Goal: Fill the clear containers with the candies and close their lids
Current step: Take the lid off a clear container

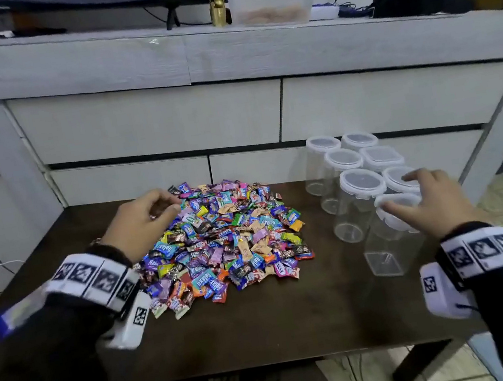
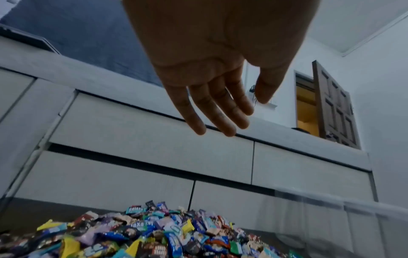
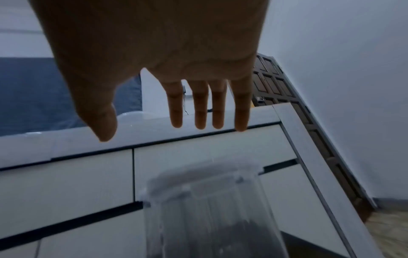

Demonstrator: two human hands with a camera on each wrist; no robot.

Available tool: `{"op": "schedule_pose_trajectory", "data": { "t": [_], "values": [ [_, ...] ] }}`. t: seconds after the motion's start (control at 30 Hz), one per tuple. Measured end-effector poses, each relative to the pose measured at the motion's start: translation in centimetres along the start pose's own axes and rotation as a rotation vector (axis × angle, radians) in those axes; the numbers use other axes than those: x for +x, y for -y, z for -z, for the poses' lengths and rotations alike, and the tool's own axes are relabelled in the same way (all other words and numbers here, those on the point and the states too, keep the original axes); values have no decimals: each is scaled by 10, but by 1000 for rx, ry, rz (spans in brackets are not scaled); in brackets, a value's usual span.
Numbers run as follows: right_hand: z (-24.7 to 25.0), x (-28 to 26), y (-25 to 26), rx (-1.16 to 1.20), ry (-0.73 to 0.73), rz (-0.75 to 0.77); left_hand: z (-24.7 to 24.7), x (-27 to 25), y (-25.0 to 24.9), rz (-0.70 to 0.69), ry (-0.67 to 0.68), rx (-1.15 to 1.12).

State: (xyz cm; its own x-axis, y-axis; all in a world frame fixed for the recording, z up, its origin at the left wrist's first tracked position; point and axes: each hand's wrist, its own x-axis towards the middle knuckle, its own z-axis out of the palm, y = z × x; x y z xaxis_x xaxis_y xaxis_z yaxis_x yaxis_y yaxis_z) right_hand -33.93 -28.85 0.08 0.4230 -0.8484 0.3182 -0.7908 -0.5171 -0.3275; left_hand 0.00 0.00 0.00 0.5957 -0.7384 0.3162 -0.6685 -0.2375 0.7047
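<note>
Just under the spread fingers of the right hand stands the nearest clear container, empty, its white lid on top. It looks like thin, light, smooth plastic, so it may slide or tip easily; I would hold it around the wall, below the lid, and lift the lid's side clips. Beyond these fingers stand more lidded containers. The left hand hovers with relaxed fingers, holding nothing, at the far edge of the candies; these small slippery wrappers are better scooped. All rests on the dark tabletop.
</note>
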Motion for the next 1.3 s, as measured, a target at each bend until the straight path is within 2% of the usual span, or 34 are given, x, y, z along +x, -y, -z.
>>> {"op": "schedule_pose_trajectory", "data": {
  "t": [0.17,0.27,0.33,0.43,0.57,0.7,0.83,0.9,1.1,1.3],
  "values": [
    [-27,-5,2,-169,88,-215,-34,14,19,90,109,72],
    [-40,-12,-3,-91,43,-269,-51,9,31,110,140,101],
    [-46,-15,-4,-16,-6,-247,-59,3,35,124,158,76],
    [-46,-23,0,24,-22,-146,-68,-7,34,134,180,-6],
    [-43,-37,26,118,97,-19,-79,-18,19,117,274,-123],
    [-50,-58,72,248,239,177,-96,-30,0,31,439,-143],
    [-62,-74,110,332,347,379,-116,-38,-7,-36,512,-162],
    [-66,-79,124,370,408,448,-121,-41,-5,-42,519,-212],
    [-68,-79,141,434,523,663,-127,-47,8,-9,481,-546],
    [-71,-68,139,463,590,733,-138,-50,19,-5,383,-551]
  ]
}}
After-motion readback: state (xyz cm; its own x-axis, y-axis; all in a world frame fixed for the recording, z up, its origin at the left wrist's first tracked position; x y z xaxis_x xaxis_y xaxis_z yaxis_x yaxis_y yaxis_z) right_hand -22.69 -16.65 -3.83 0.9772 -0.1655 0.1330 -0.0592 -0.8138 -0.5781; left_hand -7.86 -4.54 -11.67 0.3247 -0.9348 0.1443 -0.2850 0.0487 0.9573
